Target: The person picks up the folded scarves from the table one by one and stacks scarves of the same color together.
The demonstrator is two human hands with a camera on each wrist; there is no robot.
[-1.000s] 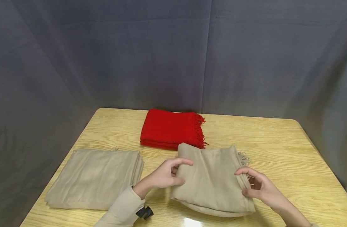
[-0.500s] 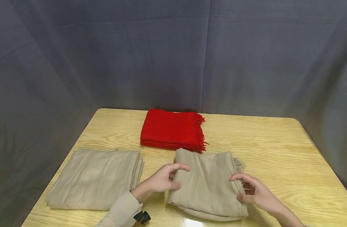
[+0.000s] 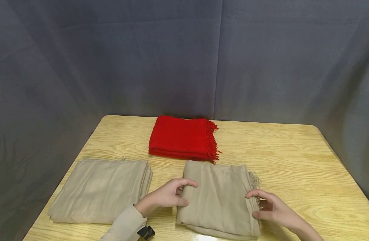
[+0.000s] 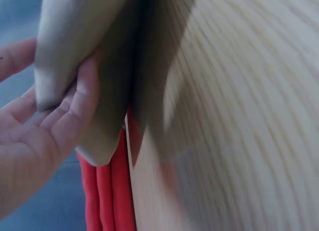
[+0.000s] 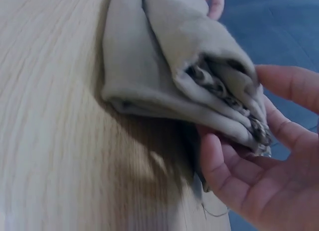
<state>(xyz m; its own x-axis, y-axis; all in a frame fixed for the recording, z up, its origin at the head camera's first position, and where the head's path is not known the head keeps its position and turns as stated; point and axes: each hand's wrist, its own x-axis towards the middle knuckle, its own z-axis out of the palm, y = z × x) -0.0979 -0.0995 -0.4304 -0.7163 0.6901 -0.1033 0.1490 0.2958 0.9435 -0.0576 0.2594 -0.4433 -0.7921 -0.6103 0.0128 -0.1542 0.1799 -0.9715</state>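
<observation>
Two hands: both on one folded beige scarf [image 3: 219, 197], near-centre of the worktop [image 3: 293, 160].
Left hand [image 3: 166, 196]: thumb and fingers pinch the scarf's left edge.
Right hand [image 3: 270, 209]: fingers curl round the right, fringed edge, thumb on top; the wrist view shows the layers sitting in its palm.
Feel: looks soft, light and floppy, so I'd guess it sags unless held at both sides; the stacked edges are the best places to grab.
Neighbours: red scarf [image 3: 182, 138] just beyond it, another beige folded cloth [image 3: 101, 190] to the left.
Hard to see: left wrist view is blurry, scarf's near edge and right forearm are cut off, and I can't tell whether the underside is fully down.
</observation>
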